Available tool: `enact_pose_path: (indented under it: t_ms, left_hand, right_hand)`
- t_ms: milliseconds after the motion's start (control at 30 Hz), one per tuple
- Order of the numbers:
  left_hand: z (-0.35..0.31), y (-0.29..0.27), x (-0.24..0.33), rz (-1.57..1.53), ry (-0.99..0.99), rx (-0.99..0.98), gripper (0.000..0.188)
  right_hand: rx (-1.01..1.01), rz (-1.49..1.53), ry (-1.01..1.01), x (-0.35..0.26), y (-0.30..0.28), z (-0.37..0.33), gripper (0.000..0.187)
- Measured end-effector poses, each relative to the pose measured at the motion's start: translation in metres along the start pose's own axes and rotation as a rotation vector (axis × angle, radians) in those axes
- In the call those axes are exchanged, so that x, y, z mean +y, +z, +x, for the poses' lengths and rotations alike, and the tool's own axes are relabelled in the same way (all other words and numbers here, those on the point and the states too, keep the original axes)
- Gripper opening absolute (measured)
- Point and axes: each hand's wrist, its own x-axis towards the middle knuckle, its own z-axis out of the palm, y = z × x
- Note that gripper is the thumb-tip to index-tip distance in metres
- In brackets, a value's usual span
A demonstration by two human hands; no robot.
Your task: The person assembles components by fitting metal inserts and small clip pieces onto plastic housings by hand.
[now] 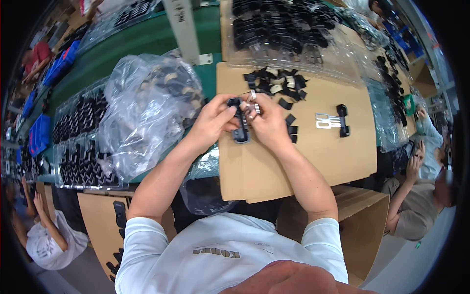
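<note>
Over the cardboard sheet [254, 171], my left hand [210, 118] is closed on an upright black plastic part [240, 133], long and narrow with wider ends. My right hand [270, 122] is closed on a shiny metal bracket [254, 96] with open slots, held against the black part's right side. My fingers hide where the two meet. A similar black part [343, 121] lies to the right, with a flat slotted metal plate [327, 121] sticking out of its left side. Just beyond my hands, small curved black pads [284, 82] lie in a loose pile, a few with pale faces.
A clear tray of black parts [279, 29] stands at the back. On the left, a crumpled clear plastic bag [147, 108] rests beside more filled trays [83, 161]. An open carton [360, 220] stands below right. Other people [421, 201] sit at both sides.
</note>
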Motion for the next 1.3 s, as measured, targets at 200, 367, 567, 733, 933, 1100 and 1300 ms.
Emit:
enact_pose_path:
  t_ms: [200, 367, 567, 733, 933, 1100, 1300]
  left_hand:
    - [0.000, -0.002, 0.002, 0.163, 0.058, 0.055, 0.030]
    - [0.001, 0.005, 0.004, 0.211, 0.066, 0.096, 0.028]
    - [0.003, -0.009, -0.009, 0.189, 0.093, 0.048, 0.029]
    - [0.004, 0.001, -0.008, 0.169, 0.138, 0.105, 0.023]
    - [0.000, 0.005, -0.003, 0.229, 0.119, 0.120, 0.020]
    - [-0.002, 0.009, 0.001, 0.338, 0.107, 0.162, 0.017]
    - [0.000, 0.000, -0.003, 0.411, 0.150, 0.172, 0.015]
  right_hand:
    - [0.009, -0.089, -0.089, 0.003, 0.008, 0.002, 0.018]
    - [-0.040, -0.051, -0.045, 0.000, 0.005, 0.001, 0.019]
    - [-0.104, -0.022, 0.021, 0.000, 0.005, 0.001, 0.019]
    - [-0.069, 0.027, 0.006, 0.003, 0.007, 0.002, 0.019]
    - [-0.117, -0.015, 0.053, 0.005, 0.004, 0.001, 0.020]
    - [-0.101, -0.036, 0.039, -0.002, 0.003, -0.001, 0.019]
    - [-0.087, 0.000, 0.016, -0.006, 0.007, -0.002, 0.016]
